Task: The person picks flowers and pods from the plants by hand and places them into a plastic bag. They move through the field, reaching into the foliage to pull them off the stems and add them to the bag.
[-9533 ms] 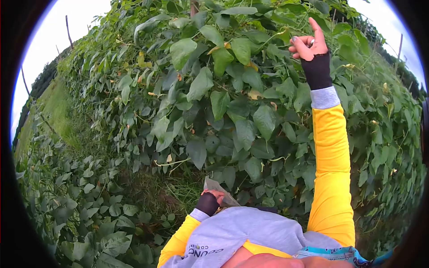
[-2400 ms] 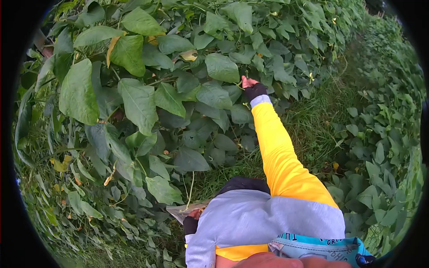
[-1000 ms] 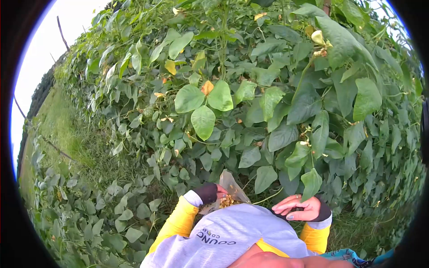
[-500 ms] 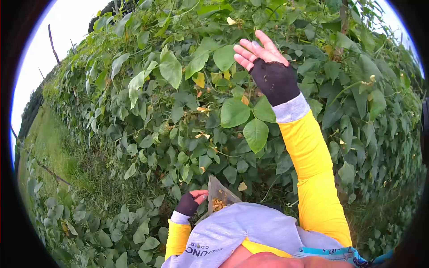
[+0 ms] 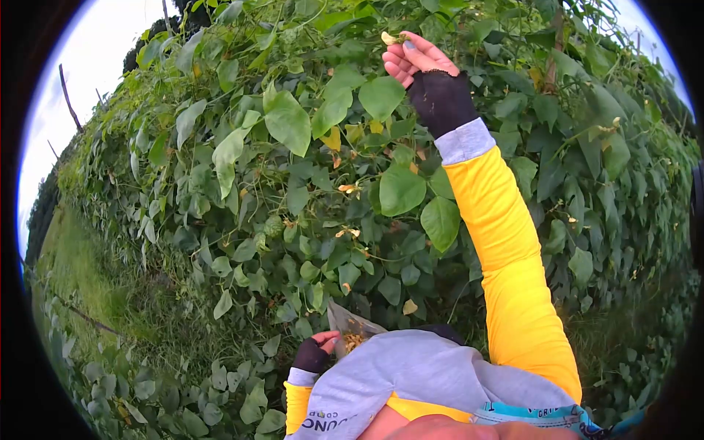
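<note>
High up among the leaves, my right hand (image 5: 424, 62) reaches out in a dark fingerless glove. Its thumb and fingertips close at the base of a pale yellow-white flower (image 5: 389, 38) at the top of the vine. Low at my waist, my left hand (image 5: 320, 349), gloved the same way, has its fingers at the rim of a translucent plastic bag (image 5: 345, 320). Yellow-orange picked blossoms (image 5: 353, 342) lie inside the bag. My shirt front hides its lower part.
A dense wall of climbing vine (image 5: 293, 213) fills the view ahead. More withered flowers (image 5: 348, 188) hang lower, near its middle. Grass (image 5: 92, 271) runs along the left side, and a thin pole (image 5: 70, 99) stands beyond. Low leafy plants (image 5: 183, 400) grow at lower left.
My right hand has moved up and slightly left, and its spread fingers have closed at the pale flower. My left hand stays by the bag. The view has shifted a little.
</note>
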Motion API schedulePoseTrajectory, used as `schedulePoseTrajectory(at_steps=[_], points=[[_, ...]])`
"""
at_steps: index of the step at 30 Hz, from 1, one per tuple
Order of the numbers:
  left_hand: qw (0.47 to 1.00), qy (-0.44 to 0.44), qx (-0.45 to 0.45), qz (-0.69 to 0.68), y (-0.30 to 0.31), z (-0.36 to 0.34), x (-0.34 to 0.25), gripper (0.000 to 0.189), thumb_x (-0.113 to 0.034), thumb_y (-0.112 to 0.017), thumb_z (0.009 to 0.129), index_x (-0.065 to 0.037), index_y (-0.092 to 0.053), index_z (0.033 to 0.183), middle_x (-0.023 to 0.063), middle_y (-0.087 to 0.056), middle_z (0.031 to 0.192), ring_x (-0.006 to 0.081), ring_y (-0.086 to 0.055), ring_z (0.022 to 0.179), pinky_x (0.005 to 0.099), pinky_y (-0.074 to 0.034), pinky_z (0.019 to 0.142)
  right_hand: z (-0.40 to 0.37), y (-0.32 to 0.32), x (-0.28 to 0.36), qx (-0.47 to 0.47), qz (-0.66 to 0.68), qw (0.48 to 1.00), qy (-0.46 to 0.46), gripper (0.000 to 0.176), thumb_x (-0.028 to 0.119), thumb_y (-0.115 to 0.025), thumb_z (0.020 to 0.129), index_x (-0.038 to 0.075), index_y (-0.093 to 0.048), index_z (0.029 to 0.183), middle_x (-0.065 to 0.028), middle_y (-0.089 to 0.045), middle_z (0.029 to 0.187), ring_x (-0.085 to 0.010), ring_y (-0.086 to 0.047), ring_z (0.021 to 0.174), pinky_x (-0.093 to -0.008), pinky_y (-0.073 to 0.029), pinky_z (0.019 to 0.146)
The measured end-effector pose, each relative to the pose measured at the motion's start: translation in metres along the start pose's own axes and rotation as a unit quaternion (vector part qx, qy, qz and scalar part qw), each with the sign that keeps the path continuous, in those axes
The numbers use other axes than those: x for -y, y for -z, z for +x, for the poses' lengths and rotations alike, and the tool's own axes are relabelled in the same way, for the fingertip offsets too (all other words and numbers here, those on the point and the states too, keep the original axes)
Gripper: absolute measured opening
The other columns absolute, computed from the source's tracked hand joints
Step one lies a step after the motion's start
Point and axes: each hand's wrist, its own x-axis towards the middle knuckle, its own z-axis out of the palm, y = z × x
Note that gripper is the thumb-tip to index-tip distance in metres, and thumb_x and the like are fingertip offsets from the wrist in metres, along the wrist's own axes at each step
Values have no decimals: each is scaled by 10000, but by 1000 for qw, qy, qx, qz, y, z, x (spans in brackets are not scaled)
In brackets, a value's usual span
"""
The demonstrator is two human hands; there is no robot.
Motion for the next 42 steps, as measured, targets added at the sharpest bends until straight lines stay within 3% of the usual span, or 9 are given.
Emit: schedulePoseTrajectory(at_steps=[13, 24, 27, 29, 32, 34, 37, 40, 42], points=[[999, -3, 24, 42, 3, 8, -4, 264, -139, -625, 914, -15, -679, 1140, 53, -714, 1020, 104, -635, 921, 252, -485, 831, -22, 3, 21, -41, -234, 967, 88, 295, 123, -681, 883, -55, -639, 1114, -111, -698, 917, -159, -686, 774, -263, -572, 696], [998, -53, 32, -5, 9, 11, -38, 260, -134, -625, 916, -2, -676, 1134, 70, -699, 1024, 123, -626, 910, 269, -486, 828, -82, -2, 26, -50, -320, 936, 138, 219, 76, -645, 911, -32, -654, 1102, -68, -697, 937, -117, -670, 819, -240, -550, 724], [997, -79, -3, -18, 22, 27, -68, 247, -129, -631, 920, 5, -677, 1122, 66, -697, 1012, 121, -621, 882, 263, -486, 806, -160, -23, 1, 7, -297, 954, 31, 202, 64, -656, 909, -5, -664, 1098, -65, -692, 977, -118, -651, 841, -246, -523, 752], [991, -130, -35, -6, 31, 36, -105, 268, -149, -621, 923, 3, -661, 1140, 77, -703, 1025, 132, -648, 882, 276, -510, 818, -221, -23, -35, 197, -394, 896, 60, 194, 8, -613, 908, -21, -652, 1095, -107, -684, 966, -178, -648, 822, -305, -505, 739], [964, -215, -82, -134, 32, 65, -163, 285, -130, -593, 962, 35, -617, 1193, 124, -680, 1095, 195, -656, 1012, 304, -528, 880, -335, -4, -127, 402, -293, 831, -249, 214, 63, -603, 859, 17, -649, 1063, -146, -638, 871, -279, -629, 802, -364, -495, 717], [932, -296, -93, -185, 30, 98, -199, 297, -92, -563, 967, 49, -585, 1228, 152, -660, 1147, 217, -648, 1046, 317, -520, 917, -381, 15, -166, 535, -380, 701, -279, 226, 102, -620, 820, 44, -654, 1035, -153, -651, 902, -309, -634, 801, -404, -504, 728], [924, -304, -57, -226, 23, 150, -244, 417, -64, -576, 941, 21, -482, 1338, 162, -584, 1265, 228, -612, 1106, 328, -507, 957, -435, 60, -234, 658, -411, 625, -82, 233, 155, -641, 788, 72, -656, 1004, -142, -663, 907, -316, -641, 828, -416, -506, 712], [924, -272, -39, -265, 16, 194, -265, 537, -87, -636, 906, -19, -416, 1390, 177, -562, 1279, 258, -618, 1084, 349, -518, 935, -418, 43, -203, 598, -441, 662, -100, 177, 188, -620, 825, 90, -651, 970, -112, -664, 848, -302, -645, 795, -412, -496, 665], [929, -231, -32, -288, 10, 205, -276, 603, -90, -657, 888, -30, -371, 1415, 198, -567, 1253, 275, -626, 1070, 360, -529, 921, -416, 40, -196, 563, -380, 693, -242, 155, 200, -594, 855, 92, -646, 952, -92, -659, 810, -288, -639, 756, -401, -486, 645]])
